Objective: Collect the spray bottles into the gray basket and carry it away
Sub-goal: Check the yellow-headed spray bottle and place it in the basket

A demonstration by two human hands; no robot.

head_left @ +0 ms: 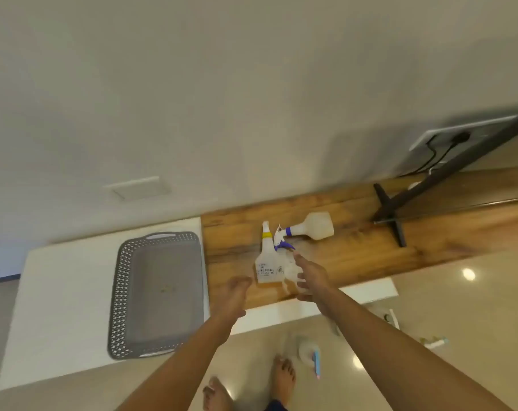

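Note:
Two translucent spray bottles lie on the wooden top. The nearer bottle (266, 264) has a yellow collar and a label, nozzle pointing away from me. The farther bottle (311, 226) has a blue collar and a blue trigger, lying on its side. The gray basket (158, 292) sits empty on the white surface to the left. My right hand (309, 277) reaches out, fingers spread, just right of the nearer bottle and holding nothing. My left hand (235, 293) hovers with loosely curled fingers near the bottle's base, holding nothing.
A black stand foot (389, 215) rests on the wooden top at the right, under a dark screen edge with a cable. Small items lie on the glossy floor at the lower right. My bare feet (252, 387) stand by the counter.

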